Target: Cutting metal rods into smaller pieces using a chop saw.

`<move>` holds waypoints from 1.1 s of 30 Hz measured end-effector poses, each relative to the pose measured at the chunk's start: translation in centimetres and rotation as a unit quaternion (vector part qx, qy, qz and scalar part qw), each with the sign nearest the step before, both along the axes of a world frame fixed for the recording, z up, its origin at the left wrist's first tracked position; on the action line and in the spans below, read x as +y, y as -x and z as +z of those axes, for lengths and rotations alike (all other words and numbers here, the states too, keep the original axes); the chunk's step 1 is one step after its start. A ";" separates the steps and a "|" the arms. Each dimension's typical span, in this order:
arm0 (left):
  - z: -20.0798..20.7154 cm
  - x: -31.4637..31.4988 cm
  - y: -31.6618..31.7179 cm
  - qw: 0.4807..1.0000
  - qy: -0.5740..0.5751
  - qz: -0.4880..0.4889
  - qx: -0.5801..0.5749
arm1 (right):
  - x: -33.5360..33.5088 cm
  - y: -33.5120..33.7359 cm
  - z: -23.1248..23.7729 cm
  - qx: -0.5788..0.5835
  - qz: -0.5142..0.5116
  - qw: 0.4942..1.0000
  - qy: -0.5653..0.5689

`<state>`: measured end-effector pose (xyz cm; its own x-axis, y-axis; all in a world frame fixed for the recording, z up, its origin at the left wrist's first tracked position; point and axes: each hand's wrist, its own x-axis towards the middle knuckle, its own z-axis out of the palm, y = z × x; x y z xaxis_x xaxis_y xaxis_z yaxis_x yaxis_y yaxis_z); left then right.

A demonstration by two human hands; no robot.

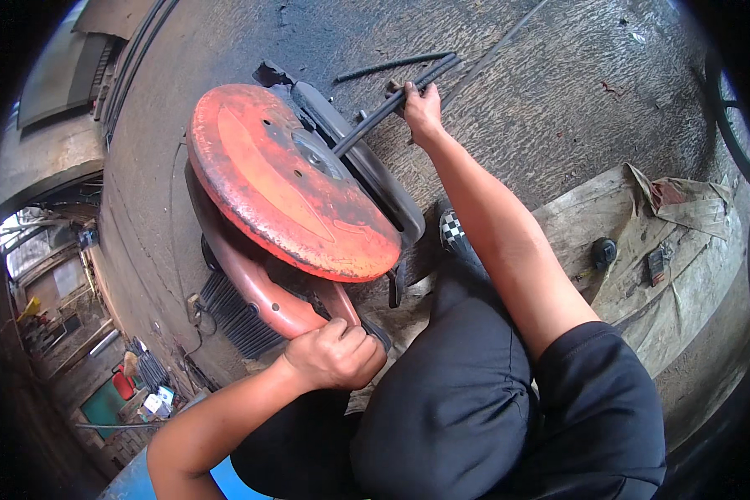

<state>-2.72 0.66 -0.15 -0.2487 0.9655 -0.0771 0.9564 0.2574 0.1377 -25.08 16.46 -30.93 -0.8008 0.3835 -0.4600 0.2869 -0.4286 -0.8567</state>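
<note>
A chop saw with a worn orange-red blade guard (262,187) stands on the ground in front of me. My left hand (336,357) is closed round its red handle (335,302) on the near side. Beyond the guard, my right hand (422,110) grips dark metal rods (373,122) laid side by side. Their near ends reach the black base (383,187) of the saw, beside the guard's hub. The guard hides the cutting edge. One short dark rod (392,66) lies on the ground past my right hand, and a longer thin bar (496,54) runs to the upper right.
A crumpled canvas sheet (608,208) spreads at the right, bearing a black tape measure (605,252) and a small dark block (658,265). A bundle of dark rods (237,321) lies left of the saw's handle. A dark wheel (733,117) stands at the right edge.
</note>
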 end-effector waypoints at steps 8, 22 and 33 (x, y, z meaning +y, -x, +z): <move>-0.3 -0.1 -0.3 1.000 -0.004 0.020 0.015 | -0.1 0.2 1.1 0.014 -0.016 0.988 0.154; -0.3 0.1 -0.4 0.999 0.001 0.027 0.025 | 0.3 -0.4 2.6 -0.013 -0.013 0.981 0.193; -0.3 0.2 -0.4 0.999 0.008 0.027 0.027 | 0.2 -0.1 1.3 0.001 -0.017 0.979 0.202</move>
<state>-2.28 0.83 -0.47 -0.3051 0.9491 -0.0778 0.9470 0.3110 0.0807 -24.94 16.65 -29.59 -0.7914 0.1970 -0.5787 0.2652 -0.7422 -0.6154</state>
